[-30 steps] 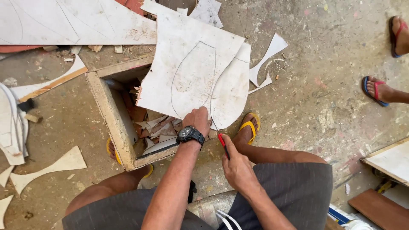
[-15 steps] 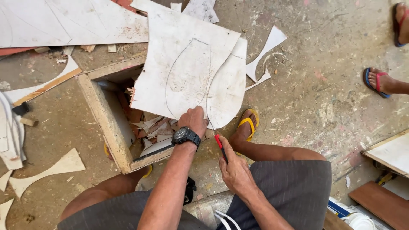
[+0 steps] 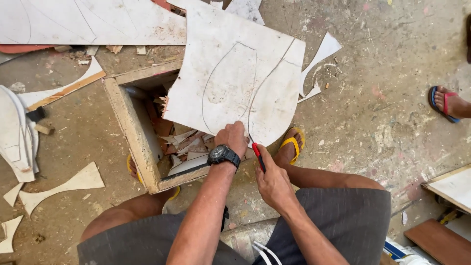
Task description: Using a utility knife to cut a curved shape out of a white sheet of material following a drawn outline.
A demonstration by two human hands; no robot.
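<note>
While the person is sitting low over a dusty concrete floor [image 3: 382,122], the left hand [image 3: 232,139] is pressing down on the near edge of a large white sheet [image 3: 230,78], its fingers curled over the board and a black wristwatch [image 3: 223,155] showing on the wrist. That sheet is lying tilted across the top of an open wooden box [image 3: 128,122], covering the box's far right corner and reaching out over the floor, and curved outlines are drawn on its face. Just beside the left hand, the right hand [image 3: 274,184] is closing around a red-handled cutter [image 3: 258,156], whose tip is meeting the sheet's near edge at the foot of one drawn curve. Inside the box, offcuts [image 3: 184,145] of white and brown board are lying in a loose heap. A foot in a yellow flip-flop [image 3: 293,145] is resting on the floor just beyond the right hand, partly under the sheet's rim. More white cut pieces are lying about: a flared shape [image 3: 64,186] to the left of the box, thin slivers [image 3: 319,64] to the right of the sheet, and a big marked panel [image 3: 88,22] along the far edge. At the right edge of the view another person's foot in a blue and red sandal [image 3: 444,104] is standing well apart from the work.
</note>
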